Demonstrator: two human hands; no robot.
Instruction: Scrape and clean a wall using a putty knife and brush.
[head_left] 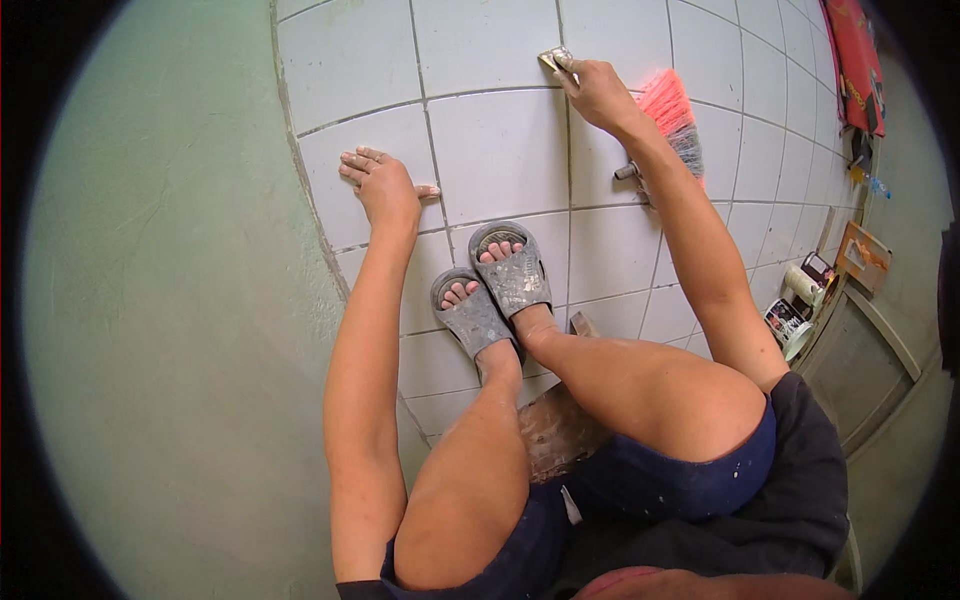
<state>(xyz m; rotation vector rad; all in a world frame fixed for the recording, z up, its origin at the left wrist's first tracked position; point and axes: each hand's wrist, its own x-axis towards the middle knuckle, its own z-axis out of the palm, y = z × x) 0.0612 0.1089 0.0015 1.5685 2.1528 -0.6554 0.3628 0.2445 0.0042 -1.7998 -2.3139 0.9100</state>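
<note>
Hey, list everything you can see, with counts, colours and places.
Tiled floor: one, white, centre
Plain surface: one, pale green, left
Flat tool: one, silvery, upper centre
Broom head: one, pink and grey, right of centre
Hanging item: one, mostly red, upper right
Tubs: at least two, whitish, right
Wooden seat: one, brown, lower centre
Sandals: two, grey, centre
Shorts: one pair, navy, bottom
Small clutter: unclear, far right
Left grip: one, whitish fingertips, flat on tile
Right grip: one, whitish fingertips, holding flat tool
</note>
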